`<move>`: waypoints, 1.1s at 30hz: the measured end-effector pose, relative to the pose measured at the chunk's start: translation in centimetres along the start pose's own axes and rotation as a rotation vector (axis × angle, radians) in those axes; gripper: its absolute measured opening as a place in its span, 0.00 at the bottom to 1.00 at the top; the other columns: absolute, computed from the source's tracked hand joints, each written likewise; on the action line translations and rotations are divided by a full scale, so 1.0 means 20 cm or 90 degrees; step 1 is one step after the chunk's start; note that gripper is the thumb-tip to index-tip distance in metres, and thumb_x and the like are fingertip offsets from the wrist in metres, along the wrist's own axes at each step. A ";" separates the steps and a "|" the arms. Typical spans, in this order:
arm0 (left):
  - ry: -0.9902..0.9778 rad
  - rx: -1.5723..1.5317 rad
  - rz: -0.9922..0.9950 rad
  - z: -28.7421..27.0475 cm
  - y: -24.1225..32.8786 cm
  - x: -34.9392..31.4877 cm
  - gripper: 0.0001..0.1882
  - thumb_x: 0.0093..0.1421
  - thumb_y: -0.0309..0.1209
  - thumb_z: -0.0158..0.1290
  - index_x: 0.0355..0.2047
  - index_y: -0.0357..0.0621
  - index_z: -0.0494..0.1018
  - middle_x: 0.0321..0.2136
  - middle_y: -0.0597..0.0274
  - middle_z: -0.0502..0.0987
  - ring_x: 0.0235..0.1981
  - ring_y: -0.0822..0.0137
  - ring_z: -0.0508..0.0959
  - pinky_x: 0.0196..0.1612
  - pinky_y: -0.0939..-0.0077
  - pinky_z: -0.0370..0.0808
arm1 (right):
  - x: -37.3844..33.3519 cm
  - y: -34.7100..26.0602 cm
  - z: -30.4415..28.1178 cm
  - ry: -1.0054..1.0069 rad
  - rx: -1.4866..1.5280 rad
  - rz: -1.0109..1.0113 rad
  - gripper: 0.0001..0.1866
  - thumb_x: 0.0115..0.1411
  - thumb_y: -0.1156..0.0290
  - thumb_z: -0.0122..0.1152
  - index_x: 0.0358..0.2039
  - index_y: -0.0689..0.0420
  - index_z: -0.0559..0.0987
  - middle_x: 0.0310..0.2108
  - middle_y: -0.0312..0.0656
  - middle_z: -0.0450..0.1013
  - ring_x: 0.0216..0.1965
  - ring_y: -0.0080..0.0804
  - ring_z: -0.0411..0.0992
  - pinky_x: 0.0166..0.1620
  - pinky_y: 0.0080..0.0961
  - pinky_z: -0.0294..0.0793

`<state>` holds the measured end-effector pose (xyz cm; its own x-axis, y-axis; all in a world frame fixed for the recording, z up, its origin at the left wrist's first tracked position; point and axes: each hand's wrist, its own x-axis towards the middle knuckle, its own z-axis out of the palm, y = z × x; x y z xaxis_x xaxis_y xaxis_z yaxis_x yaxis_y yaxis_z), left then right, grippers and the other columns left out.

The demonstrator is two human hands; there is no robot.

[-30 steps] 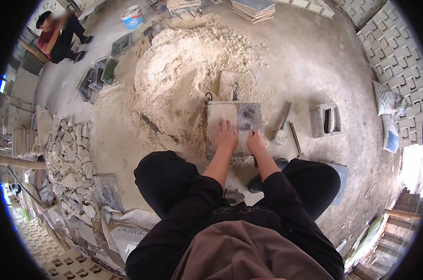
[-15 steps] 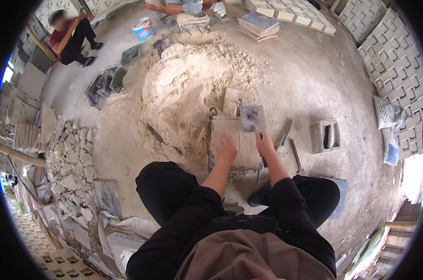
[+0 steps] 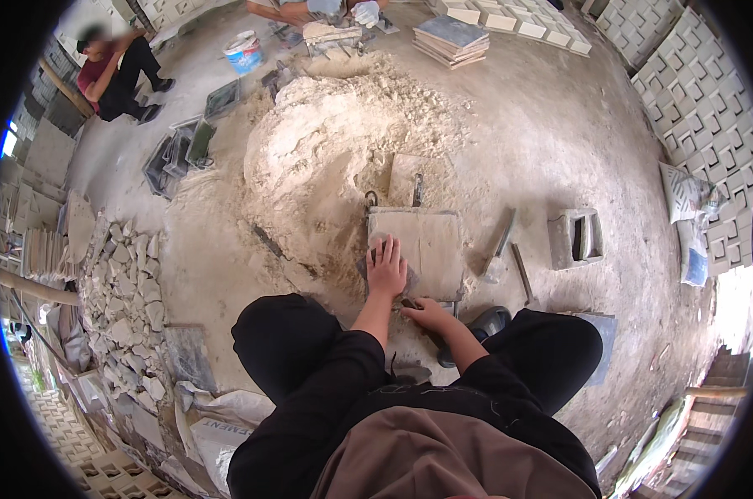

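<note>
A rectangular mould (image 3: 435,249) filled level with pale, sandy mix lies on the floor between my feet. My right hand (image 3: 432,318) is closed around the dark handle of a flat trowel at the mould's near edge. The trowel's grey blade (image 3: 362,267) lies at the mould's left side, partly hidden under my left hand. My left hand (image 3: 386,270) rests on it, fingers stretched out and slightly spread. Metal clamp parts (image 3: 371,200) stick out at the mould's far corner. Beyond it lies a pale flat board (image 3: 404,179) with a metal bar (image 3: 418,190) on it.
A large heap of sandy powder (image 3: 310,133) spreads ahead. To the right lie a metal bar (image 3: 503,233), a hammer (image 3: 524,274) and a hollow block (image 3: 576,239). Broken chunks (image 3: 127,308) pile up at left. One person (image 3: 115,71) sits far left; another person's gloved hands (image 3: 366,12) work ahead.
The trowel has swung from the mould's far right corner to its left side. My right hand has come nearer and left, and my left hand has shifted left onto the blade.
</note>
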<state>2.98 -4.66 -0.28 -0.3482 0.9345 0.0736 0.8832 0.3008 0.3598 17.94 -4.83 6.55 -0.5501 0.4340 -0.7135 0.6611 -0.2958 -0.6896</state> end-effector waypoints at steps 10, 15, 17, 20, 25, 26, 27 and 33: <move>-0.014 -0.052 0.119 0.02 0.14 0.11 0.29 0.59 0.42 0.37 0.60 0.49 0.51 0.62 0.63 0.48 0.63 0.59 0.47 0.60 0.50 0.43 | -0.05 0.11 -0.07 -0.005 0.172 0.065 0.13 0.52 0.60 0.57 0.27 0.57 0.68 0.12 0.32 0.61 0.10 0.21 0.58 0.14 0.21 0.57; -0.039 -0.046 0.133 0.04 0.21 0.18 0.29 0.59 0.42 0.37 0.60 0.49 0.51 0.62 0.64 0.48 0.63 0.59 0.46 0.59 0.50 0.43 | -0.07 0.05 -0.17 0.028 0.133 0.070 0.13 0.51 0.61 0.56 0.27 0.58 0.69 0.13 0.32 0.62 0.12 0.19 0.58 0.16 0.22 0.58; -0.052 -0.037 0.127 0.04 0.25 0.22 0.28 0.60 0.42 0.36 0.60 0.49 0.50 0.62 0.66 0.47 0.63 0.61 0.46 0.60 0.51 0.42 | -0.06 0.06 -0.22 0.048 0.082 0.051 0.17 0.50 0.59 0.56 0.30 0.62 0.71 0.14 0.35 0.64 0.12 0.23 0.62 0.17 0.24 0.62; -0.065 -0.038 0.142 0.05 0.29 0.27 0.28 0.60 0.42 0.35 0.60 0.49 0.50 0.62 0.67 0.46 0.63 0.62 0.45 0.60 0.52 0.42 | -0.08 0.01 -0.27 0.057 0.077 0.065 0.16 0.51 0.60 0.56 0.27 0.61 0.70 0.14 0.33 0.63 0.14 0.21 0.61 0.18 0.23 0.61; -0.074 -0.038 0.183 0.09 0.36 0.37 0.28 0.61 0.43 0.35 0.60 0.49 0.50 0.62 0.66 0.46 0.63 0.61 0.44 0.61 0.53 0.40 | -0.06 0.03 -0.34 0.096 0.091 0.069 0.16 0.51 0.60 0.55 0.26 0.61 0.70 0.14 0.34 0.64 0.14 0.22 0.62 0.19 0.23 0.62; -0.075 -0.037 0.187 0.09 0.37 0.38 0.28 0.61 0.43 0.34 0.60 0.49 0.50 0.62 0.66 0.46 0.63 0.61 0.44 0.61 0.53 0.40 | -0.06 0.03 -0.37 0.101 0.085 0.074 0.17 0.51 0.59 0.55 0.27 0.62 0.70 0.15 0.37 0.65 0.15 0.24 0.63 0.20 0.24 0.63; -0.076 -0.037 0.192 0.09 0.39 0.40 0.28 0.61 0.43 0.34 0.60 0.49 0.50 0.62 0.66 0.46 0.63 0.61 0.44 0.61 0.53 0.40 | -0.06 0.03 -0.39 0.107 0.080 0.079 0.18 0.50 0.59 0.55 0.28 0.64 0.71 0.16 0.40 0.66 0.15 0.26 0.65 0.20 0.26 0.65; -0.080 -0.039 0.202 0.12 0.45 0.47 0.27 0.61 0.42 0.34 0.60 0.50 0.50 0.62 0.65 0.46 0.63 0.60 0.44 0.61 0.52 0.41 | -0.05 0.00 -0.47 0.107 0.064 0.087 0.18 0.52 0.59 0.55 0.29 0.64 0.70 0.17 0.41 0.67 0.16 0.27 0.66 0.20 0.27 0.65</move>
<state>8.36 7.18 1.36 -0.0152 0.9969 0.0770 0.9196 -0.0163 0.3926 23.33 2.80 8.33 -0.3601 0.5170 -0.7766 0.6648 -0.4418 -0.6024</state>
